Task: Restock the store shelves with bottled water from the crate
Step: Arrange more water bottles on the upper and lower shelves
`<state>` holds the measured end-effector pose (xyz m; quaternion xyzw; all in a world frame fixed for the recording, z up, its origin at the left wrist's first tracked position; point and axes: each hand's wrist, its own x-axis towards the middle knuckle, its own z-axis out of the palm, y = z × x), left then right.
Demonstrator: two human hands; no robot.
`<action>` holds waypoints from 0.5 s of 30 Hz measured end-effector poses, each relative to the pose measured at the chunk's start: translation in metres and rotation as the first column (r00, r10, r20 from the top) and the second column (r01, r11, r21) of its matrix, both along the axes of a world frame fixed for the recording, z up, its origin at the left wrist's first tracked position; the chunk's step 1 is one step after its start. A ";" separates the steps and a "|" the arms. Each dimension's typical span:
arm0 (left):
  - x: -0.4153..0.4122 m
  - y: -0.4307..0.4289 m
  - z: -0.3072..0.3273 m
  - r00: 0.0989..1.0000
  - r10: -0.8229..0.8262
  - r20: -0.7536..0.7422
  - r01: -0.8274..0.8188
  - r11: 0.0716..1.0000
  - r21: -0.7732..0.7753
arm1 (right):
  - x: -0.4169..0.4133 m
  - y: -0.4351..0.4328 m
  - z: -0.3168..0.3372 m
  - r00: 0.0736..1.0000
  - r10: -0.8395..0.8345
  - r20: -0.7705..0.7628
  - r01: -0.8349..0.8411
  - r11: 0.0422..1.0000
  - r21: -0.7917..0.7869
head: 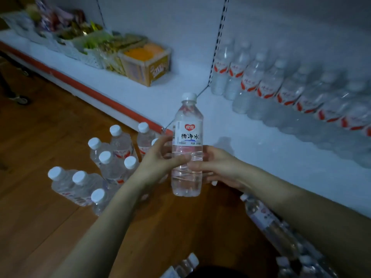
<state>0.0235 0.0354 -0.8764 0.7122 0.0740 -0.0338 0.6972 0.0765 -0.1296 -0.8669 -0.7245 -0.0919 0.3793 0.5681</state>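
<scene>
I hold one clear water bottle (187, 137) upright, white cap on top, white label with a red heart. My left hand (158, 159) grips its lower body from the left and my right hand (216, 165) grips it from the right. It hangs above the front edge of the white bottom shelf (251, 141). A row of several stocked bottles (281, 87) with red-and-white labels stands along the shelf's back right. Several loose bottles (112, 157) stand on the wooden floor to the left. No crate is in view.
Snack baskets and a yellow box (146, 65) sit on the neighbouring shelf to the left. A red price strip (84, 87) lines the shelf front. More bottles (269, 221) lie on the floor at lower right and bottom centre.
</scene>
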 end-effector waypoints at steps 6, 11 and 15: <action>0.012 -0.023 0.087 0.975 -0.016 0.221 0.022 0.999 -0.027 | 0.001 -0.030 0.104 0.961 -0.056 0.270 0.068 0.997 -0.036; 0.020 -0.047 0.149 0.916 0.050 0.399 -0.019 0.996 -0.082 | 0.000 -0.051 0.171 0.886 -0.142 0.441 0.137 0.990 0.042; 0.035 -0.067 0.196 0.825 0.093 0.558 -0.025 0.991 -0.128 | 0.001 -0.065 0.222 0.793 -0.235 0.561 0.199 0.972 0.126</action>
